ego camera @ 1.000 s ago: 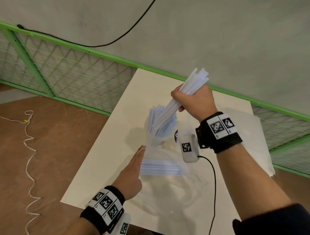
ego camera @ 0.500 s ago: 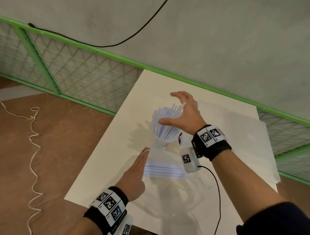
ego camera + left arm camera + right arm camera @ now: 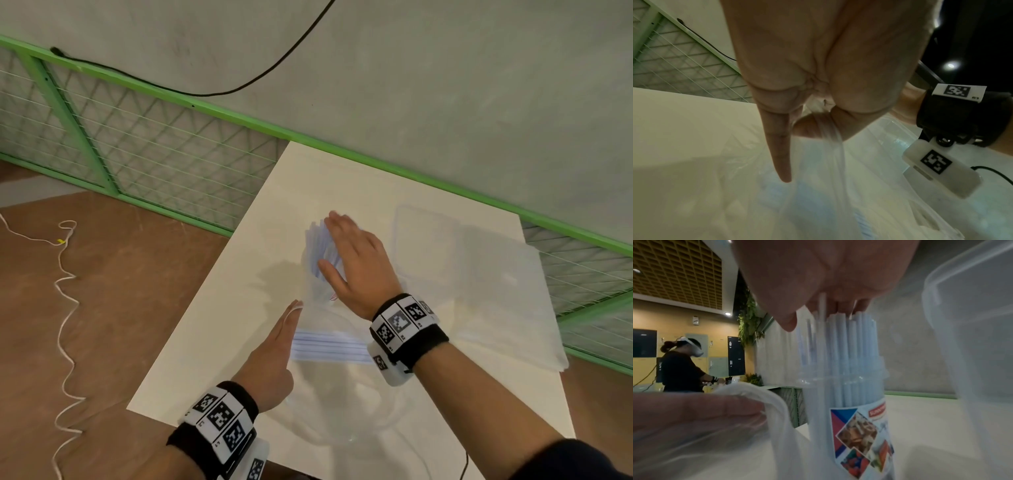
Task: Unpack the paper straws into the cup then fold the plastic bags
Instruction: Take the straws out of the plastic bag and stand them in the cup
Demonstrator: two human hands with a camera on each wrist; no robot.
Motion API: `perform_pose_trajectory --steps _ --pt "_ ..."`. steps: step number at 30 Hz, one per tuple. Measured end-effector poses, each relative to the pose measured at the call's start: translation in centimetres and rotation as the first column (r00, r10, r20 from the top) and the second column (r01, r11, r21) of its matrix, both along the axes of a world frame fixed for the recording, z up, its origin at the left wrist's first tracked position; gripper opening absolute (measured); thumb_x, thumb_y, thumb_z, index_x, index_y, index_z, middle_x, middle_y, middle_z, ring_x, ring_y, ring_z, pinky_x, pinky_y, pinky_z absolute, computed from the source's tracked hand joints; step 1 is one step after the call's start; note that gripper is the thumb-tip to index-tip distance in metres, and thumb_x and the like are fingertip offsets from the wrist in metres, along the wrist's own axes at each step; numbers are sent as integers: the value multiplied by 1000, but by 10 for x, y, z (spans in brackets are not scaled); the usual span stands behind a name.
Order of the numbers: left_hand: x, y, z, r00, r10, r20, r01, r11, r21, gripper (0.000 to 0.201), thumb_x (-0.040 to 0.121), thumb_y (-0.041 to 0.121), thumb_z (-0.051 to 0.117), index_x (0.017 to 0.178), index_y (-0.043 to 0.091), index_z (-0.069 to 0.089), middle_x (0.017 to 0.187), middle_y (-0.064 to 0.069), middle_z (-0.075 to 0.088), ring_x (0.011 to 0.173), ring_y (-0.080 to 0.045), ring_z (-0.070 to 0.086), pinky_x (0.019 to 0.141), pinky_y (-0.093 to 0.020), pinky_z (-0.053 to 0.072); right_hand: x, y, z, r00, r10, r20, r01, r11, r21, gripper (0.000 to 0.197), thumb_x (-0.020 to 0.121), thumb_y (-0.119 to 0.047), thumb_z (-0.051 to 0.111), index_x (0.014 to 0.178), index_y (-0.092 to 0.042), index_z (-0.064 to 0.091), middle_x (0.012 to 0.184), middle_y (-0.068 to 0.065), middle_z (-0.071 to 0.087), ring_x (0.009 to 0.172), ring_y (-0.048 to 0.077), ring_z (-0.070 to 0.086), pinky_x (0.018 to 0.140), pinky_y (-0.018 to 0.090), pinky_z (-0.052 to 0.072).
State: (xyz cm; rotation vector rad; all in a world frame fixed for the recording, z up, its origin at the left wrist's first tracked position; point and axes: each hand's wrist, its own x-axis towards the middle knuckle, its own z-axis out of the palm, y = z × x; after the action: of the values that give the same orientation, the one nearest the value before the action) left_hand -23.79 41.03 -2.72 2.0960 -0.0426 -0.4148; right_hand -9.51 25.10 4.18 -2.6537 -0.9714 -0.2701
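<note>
A clear labelled cup (image 3: 311,286) (image 3: 851,426) stands mid-table, packed with upright white paper straws (image 3: 317,240) (image 3: 849,344). My right hand (image 3: 356,263) (image 3: 828,280) lies flat on the straw tops with fingers straight, holding nothing. Just in front of the cup lies a clear plastic bag (image 3: 342,411) (image 3: 818,203) with a few straws (image 3: 329,346) left inside. My left hand (image 3: 274,356) (image 3: 813,129) pinches the bag's edge between thumb and fingers while the index finger points straight out.
A clear plastic container (image 3: 424,233) (image 3: 972,321) stands right of the cup. White sheets (image 3: 507,294) lie at the table's right. The white table (image 3: 212,325) ends at a green mesh fence (image 3: 137,144). Another person (image 3: 682,366) stands far off.
My right hand let a bundle of straws go into the cup, opened, and came down flat on their tops. The left hand kept its hold on the bag.
</note>
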Motion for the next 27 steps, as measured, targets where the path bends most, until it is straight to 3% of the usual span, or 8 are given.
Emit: perform_pose_trajectory --steps 4,9,15,19,21,23,25,27 --pt "0 0 0 1000 0 8 0 1000 10 107 71 -16 38 152 37 -7 157 28 -10 141 6 7 117 -21 23 2 14 7 993 -23 116 17 998 53 66 99 -42 41 154 -11 22 162 3 17 148 18 19 115 33 17" --pt "0 -1 -2 1000 -9 17 9 1000 12 108 70 -16 38 151 39 -8 156 29 -10 142 7 5 118 -22 22 6 26 -13 985 8 174 18 989 -147 48 98 -38 37 136 -14 54 143 2 52 136 23 43 108 43 31" --pt "-1 -1 -3 1000 0 13 0 1000 11 108 70 -16 37 152 38 -7 157 28 -9 143 4 8 118 -26 26 13 30 -7 980 -48 191 59 997 -50 70 91 -29 62 151 -28 27 160 -6 24 135 19 43 104 38 37" --pt "1 -3 -1 999 -10 32 10 1000 13 107 70 -16 37 152 37 -6 157 28 -9 143 4 9 116 -21 27 15 31 -12 987 -47 154 76 979 -190 42 98 -32 40 138 -25 52 145 -9 50 135 25 44 106 43 31" --pt "1 -3 -2 999 -12 32 12 1000 8 108 69 -16 37 152 38 -7 157 29 -9 144 4 9 117 -23 27 13 29 -10 992 -54 114 77 975 -207 49 99 -42 27 136 -25 54 144 -10 50 139 25 37 109 44 25" --pt "1 -1 -3 1000 -10 23 10 1000 3 110 69 -16 37 152 40 -8 157 30 -9 145 3 9 118 -26 27 9 27 0 992 -40 117 55 990 -129 52 100 -45 23 141 -25 48 150 -10 43 144 22 29 112 43 19" --pt "1 0 -4 1000 -1 8 1 1000 -4 109 69 -16 36 151 42 -7 156 31 -9 145 0 13 118 -29 28 -2 23 14 981 1 192 -16 997 75 46 100 -32 29 134 -17 56 143 -2 52 136 23 41 108 41 29" --pt "0 -1 -4 1000 12 -12 -12 1000 -11 109 71 -15 37 151 44 -8 155 33 -10 143 -3 19 117 -28 29 -21 20 22 963 38 265 -125 940 317 35 91 -10 38 105 -7 70 110 8 70 99 27 65 84 41 52"
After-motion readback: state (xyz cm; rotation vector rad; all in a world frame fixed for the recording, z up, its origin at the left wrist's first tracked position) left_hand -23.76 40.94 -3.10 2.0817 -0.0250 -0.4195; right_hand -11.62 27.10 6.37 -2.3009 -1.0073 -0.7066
